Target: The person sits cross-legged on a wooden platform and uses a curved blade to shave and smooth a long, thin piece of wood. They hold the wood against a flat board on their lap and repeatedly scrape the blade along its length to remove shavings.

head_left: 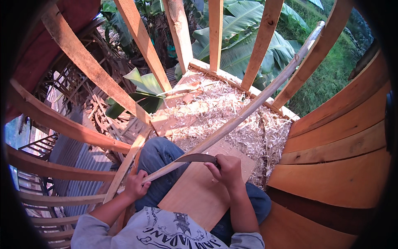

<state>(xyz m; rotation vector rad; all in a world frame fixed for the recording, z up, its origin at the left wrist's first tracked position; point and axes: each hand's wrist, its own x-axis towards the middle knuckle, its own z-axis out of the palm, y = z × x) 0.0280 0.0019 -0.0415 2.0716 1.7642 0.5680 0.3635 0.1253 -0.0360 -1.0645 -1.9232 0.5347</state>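
Observation:
A long, pale wooden pole [232, 123] slants from my lap up to the far right, its far end resting near a slat of the railing. My left hand [135, 185] is wrapped round its near end. In my right hand [227, 169] is a knife [194, 157] with a dark, curved blade pointing left. The blade lies against or just over the pole; I cannot tell which. Beneath them a flat wooden board [207, 189] rests across my lap, over my blue jeans.
Curly wood shavings [224, 103] cover much of the plank floor ahead. Upright wooden slats [141, 39] ring the front and left. A plank wall [331, 182] rises on the right. Beyond the slats are banana leaves [240, 33], scrap wood [97, 110] and corrugated metal sheeting [89, 168].

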